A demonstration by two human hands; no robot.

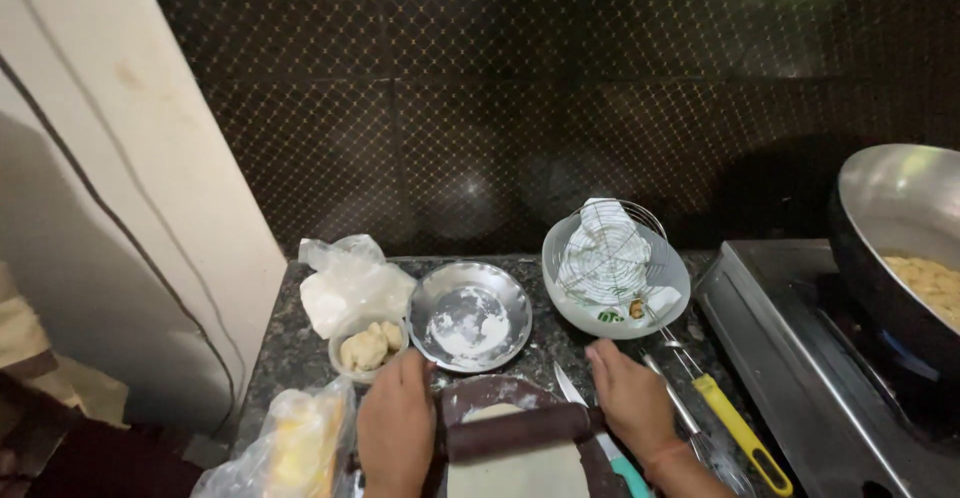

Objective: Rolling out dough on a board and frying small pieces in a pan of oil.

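Your left grip [396, 420] and right grip [634, 399] lie flat, fingers spread, pressing the ends of the dark wooden rolling pin [518, 430] across pale, smooth dough [517, 468] on the round board [480, 395] on the speckled stone worktop [290, 348].

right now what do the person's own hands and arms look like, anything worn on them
Both are bare, with no gloves and no sleeves showing. The left hand has no ring, band or watch that I can see. The right hand has a thin orange-red thread tied round the wrist. The forearms run out of frame at the bottom edge.
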